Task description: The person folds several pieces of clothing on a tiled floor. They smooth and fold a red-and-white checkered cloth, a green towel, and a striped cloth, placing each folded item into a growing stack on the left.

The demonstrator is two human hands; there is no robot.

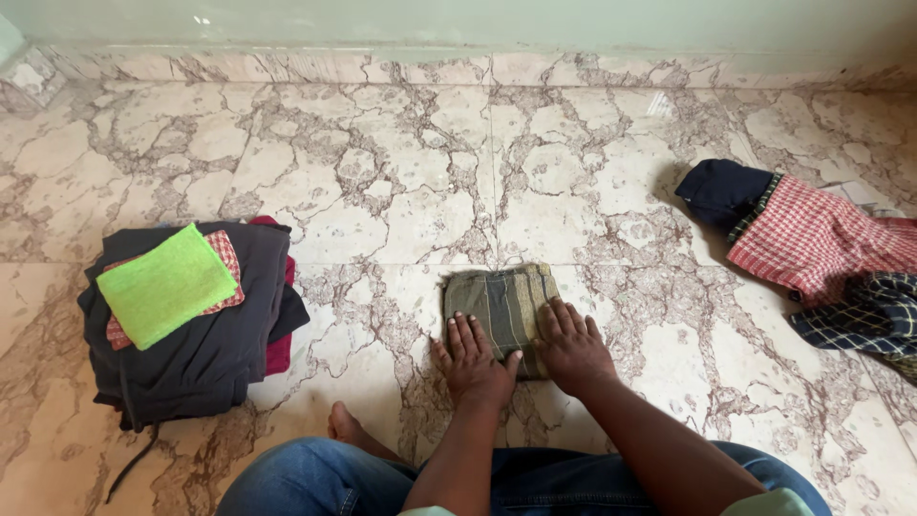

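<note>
1. Both hands are lying flat and unclenched, grasping nothing: the left hand and right hand are pressing the folded olive striped cloth onto the marble floor, seemingly flattening it.
2. Left of the hands, folded clothes are stacking neatly. Right of them, loose garments are lying crumpled. No containers are showing.

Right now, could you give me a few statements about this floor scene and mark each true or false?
1. Both hands press flat on the folded striped cloth. True: left hand, right hand.
2. A bright green cloth tops the dark pile. True.
3. The red checked cloth lies on the person's left. False: it lies to the right.
4. The floor is wooden planks. False: it is veined marble tile.
5. The striped cloth is spread out wide. False: it is folded small.
</note>
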